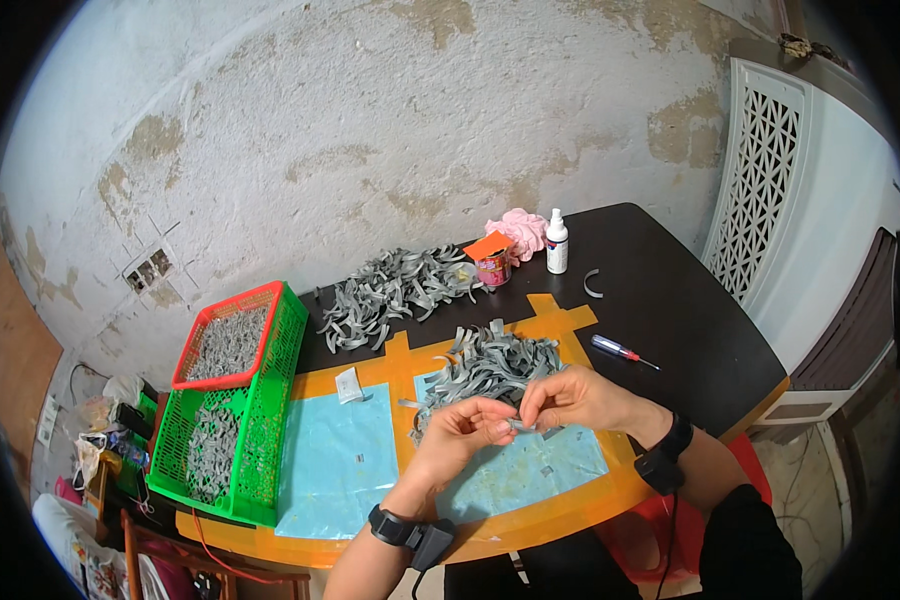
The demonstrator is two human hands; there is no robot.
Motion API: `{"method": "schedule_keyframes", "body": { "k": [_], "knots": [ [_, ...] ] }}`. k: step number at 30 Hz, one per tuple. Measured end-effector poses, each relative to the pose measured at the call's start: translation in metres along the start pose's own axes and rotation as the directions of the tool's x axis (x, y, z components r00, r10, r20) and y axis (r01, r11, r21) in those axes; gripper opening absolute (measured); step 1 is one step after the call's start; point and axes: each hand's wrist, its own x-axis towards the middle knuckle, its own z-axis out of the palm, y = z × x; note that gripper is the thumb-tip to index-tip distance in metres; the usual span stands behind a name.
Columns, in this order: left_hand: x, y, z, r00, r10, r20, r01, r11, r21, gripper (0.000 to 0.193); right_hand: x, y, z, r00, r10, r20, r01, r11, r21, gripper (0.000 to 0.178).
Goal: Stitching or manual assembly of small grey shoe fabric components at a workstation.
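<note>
My left hand and my right hand meet over the near part of the table, fingertips almost touching. Both pinch a small grey strip, mostly hidden by the fingers. Just beyond them lies a heap of curved grey strips, which look like rubber or plastic. Light blue sheets, held down with orange tape, cover the table under my hands.
A second heap of grey strips lies near the wall. Left stand a green basket and a red basket with small grey pieces. A screwdriver, white spray bottle, tin and pink cloth are at the right.
</note>
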Motion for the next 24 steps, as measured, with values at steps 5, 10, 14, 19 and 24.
{"method": "schedule_keyframes", "body": {
  "k": [5,10,14,19,24],
  "knots": [
    [0.000,-0.003,-0.001,0.999,-0.004,0.033,0.003,1.000,0.028,0.013,0.000,-0.006,0.002,0.985,0.141,0.097,-0.148,0.986,0.074,0.007],
    [-0.001,-0.004,-0.001,0.999,-0.015,0.040,0.014,0.999,0.030,0.010,0.000,-0.013,0.001,0.976,0.202,0.083,-0.203,0.979,0.009,0.009],
    [-0.002,-0.001,-0.001,1.000,-0.004,0.029,0.005,1.000,-0.024,0.008,0.001,-0.015,0.004,0.966,0.258,-0.022,-0.257,0.966,0.028,0.011],
    [-0.002,0.001,0.004,0.999,-0.005,0.050,0.006,1.000,-0.005,0.010,0.000,-0.011,0.003,0.965,0.254,-0.065,-0.251,0.966,0.060,0.014],
    [-0.002,-0.003,0.003,0.998,0.033,0.052,-0.035,0.999,0.032,0.008,0.002,-0.001,0.002,0.969,0.241,-0.060,-0.237,0.969,0.061,0.015]
  ]
}}
